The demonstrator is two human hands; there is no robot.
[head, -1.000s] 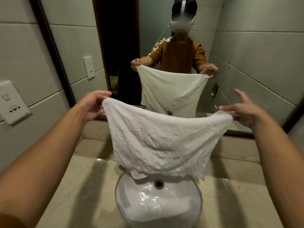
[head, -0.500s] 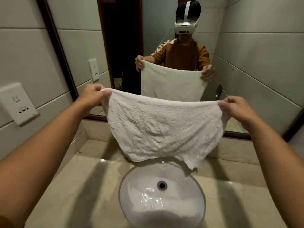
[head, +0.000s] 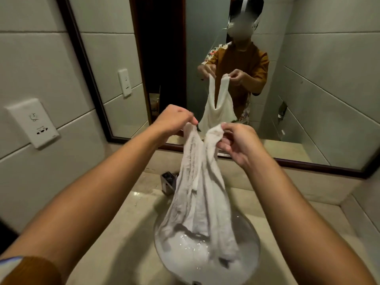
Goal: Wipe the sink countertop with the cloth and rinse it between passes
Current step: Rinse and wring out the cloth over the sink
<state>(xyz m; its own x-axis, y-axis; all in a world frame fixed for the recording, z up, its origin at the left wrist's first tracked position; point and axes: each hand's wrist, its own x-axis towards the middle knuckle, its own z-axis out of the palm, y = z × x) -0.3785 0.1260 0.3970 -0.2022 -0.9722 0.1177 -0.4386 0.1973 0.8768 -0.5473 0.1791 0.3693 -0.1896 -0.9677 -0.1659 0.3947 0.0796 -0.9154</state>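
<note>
Left hand (head: pixel 174 120) and right hand (head: pixel 238 140) each pinch a top corner of the white cloth (head: pixel 197 202). Both grips are closed on it, close together. Its lower end hangs into the sink (head: pixel 253 243).

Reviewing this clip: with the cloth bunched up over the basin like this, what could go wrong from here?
1. The white terry cloth hangs from corner pinches by the left hand and right hand; a slipped grip could drop it into the white oval basin.
2. Its lower end reaches into the basin, so it may drip onto the beige stone countertop when carried out.
3. Swinging cloth could snag the metal faucet right behind it.
</note>
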